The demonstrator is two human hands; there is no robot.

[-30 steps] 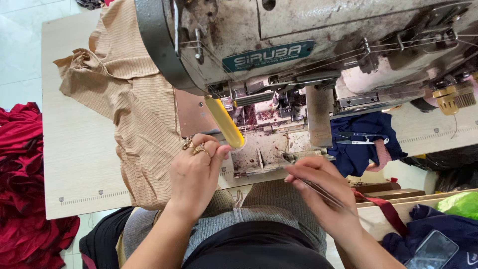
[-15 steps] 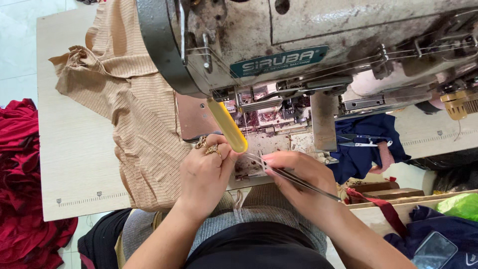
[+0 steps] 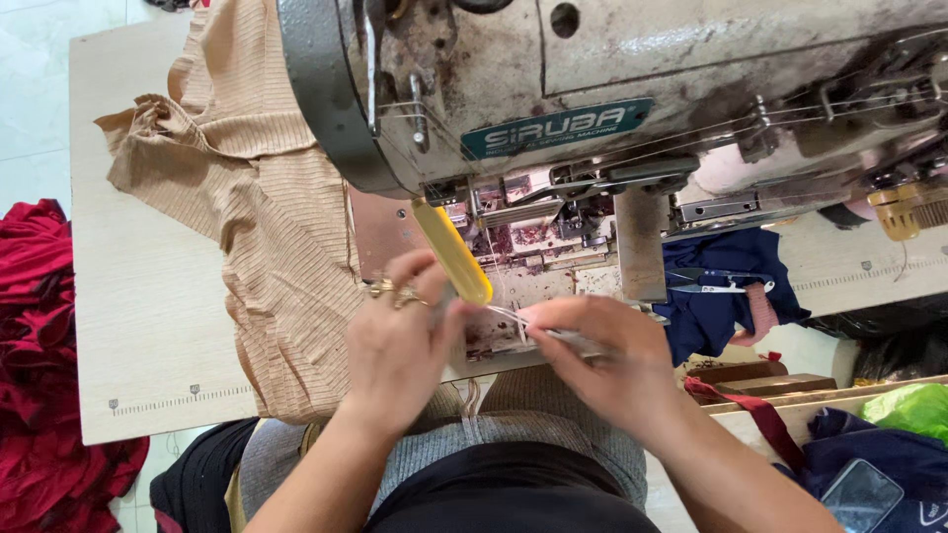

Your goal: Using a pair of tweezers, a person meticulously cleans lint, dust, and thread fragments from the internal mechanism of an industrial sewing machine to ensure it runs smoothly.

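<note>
I look down on a worn grey industrial sewing machine (image 3: pixel 612 89). My left hand (image 3: pixel 400 341), with rings on two fingers, is closed around a yellow-handled tool (image 3: pixel 452 254) that points up toward the needle area. My right hand (image 3: pixel 597 360) pinches thin metal tweezers (image 3: pixel 553 334), their tips aimed left and almost meeting my left fingers just below the machine's needle plate (image 3: pixel 533 242). A tan ribbed garment (image 3: pixel 252 217) lies bunched on the table (image 3: pixel 148 316) left of the machine, touching my left wrist.
Dark blue cloth (image 3: pixel 721 291) with small blue-handled snips (image 3: pixel 716 281) on it lies right of the needle area. Red fabric (image 3: pixel 35 345) is heaped on the floor at left. At lower right are a wooden tray (image 3: pixel 750 380), a green bag (image 3: pixel 913 405) and a phone (image 3: pixel 867 494).
Both hands have moved up and together toward the needle area; the tweezers' tips swung left to meet my left fingers. The camera has come closer.
</note>
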